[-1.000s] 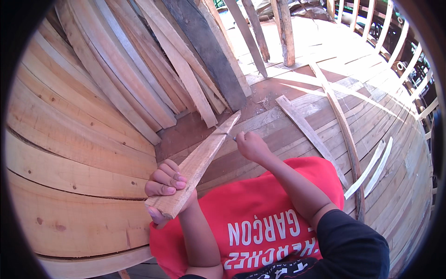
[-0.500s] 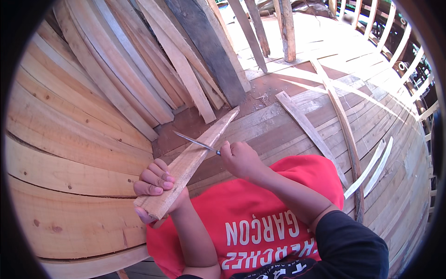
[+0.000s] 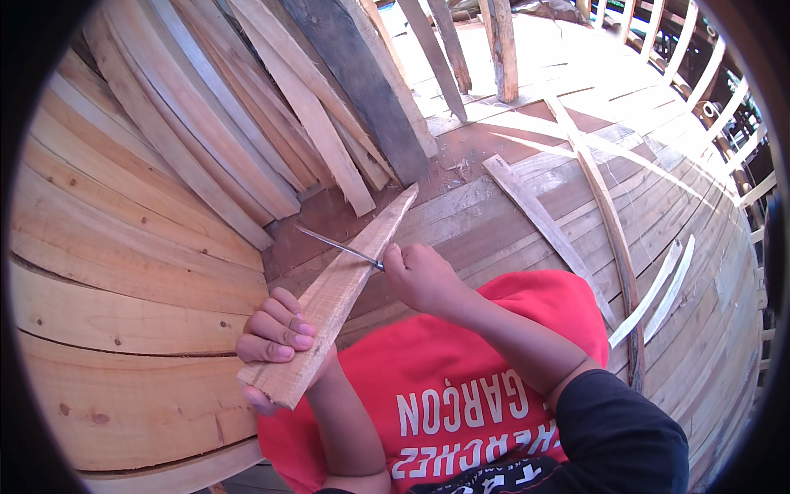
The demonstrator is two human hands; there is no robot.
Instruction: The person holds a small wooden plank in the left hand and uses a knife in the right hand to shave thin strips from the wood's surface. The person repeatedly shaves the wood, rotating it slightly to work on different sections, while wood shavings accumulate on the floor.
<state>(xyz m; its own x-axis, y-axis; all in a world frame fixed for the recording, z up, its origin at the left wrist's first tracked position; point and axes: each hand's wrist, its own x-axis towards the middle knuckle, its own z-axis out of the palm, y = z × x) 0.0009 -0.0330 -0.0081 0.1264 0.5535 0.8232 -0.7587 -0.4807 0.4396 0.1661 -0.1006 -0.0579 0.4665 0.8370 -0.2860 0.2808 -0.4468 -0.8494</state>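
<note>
A rough, tapering wooden board (image 3: 350, 284) points away from me, wide end near and narrow tip far. My left hand (image 3: 276, 331) is closed round its wide end, fingers over the left edge and thumb tip underneath. In my right hand (image 3: 420, 278), closed on a handle mostly hidden by the fingers, is a thin knife (image 3: 327, 240). Its slim blade lies crosswise over the upper half of the board, the tip sticking out past the left edge. Beneath my arms a red cloth (image 3: 461, 354) with white lettering covers my lap.
Wooden strips (image 3: 222, 107) lean against the plank wall (image 3: 115, 321) at left, beside a thick dark post (image 3: 370, 90). On the slatted floor (image 3: 675, 329) at right lie a flat board (image 3: 547, 222), a long bent pole (image 3: 605, 206) and two pale curved strips (image 3: 658, 300).
The board's near end has come slightly down and to the right, with my left hand still on it. The knife remains across the board, and the whole view has shifted a little.
</note>
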